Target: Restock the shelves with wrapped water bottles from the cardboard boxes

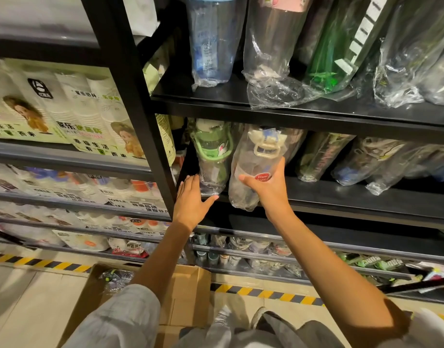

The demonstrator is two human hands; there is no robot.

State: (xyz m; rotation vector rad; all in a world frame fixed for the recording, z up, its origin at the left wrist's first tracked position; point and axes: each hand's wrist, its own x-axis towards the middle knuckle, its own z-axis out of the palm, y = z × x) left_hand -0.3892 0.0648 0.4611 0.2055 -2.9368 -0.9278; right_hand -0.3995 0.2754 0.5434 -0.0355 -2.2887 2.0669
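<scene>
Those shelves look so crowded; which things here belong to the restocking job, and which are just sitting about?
Part of the job:
- wrapped clear bottle, gripped by the right hand
- wrapped green bottle, touched by the left hand
- cardboard box
- black shelf

Just sitting about:
- paper cup packs
- striped floor tape

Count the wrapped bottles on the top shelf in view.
5: blue-capped bottle leftmost, pink-capped bottle beside it, green bottle in the middle, two clear-wrapped bottles at right. More may hide behind or outside the frame.
</scene>
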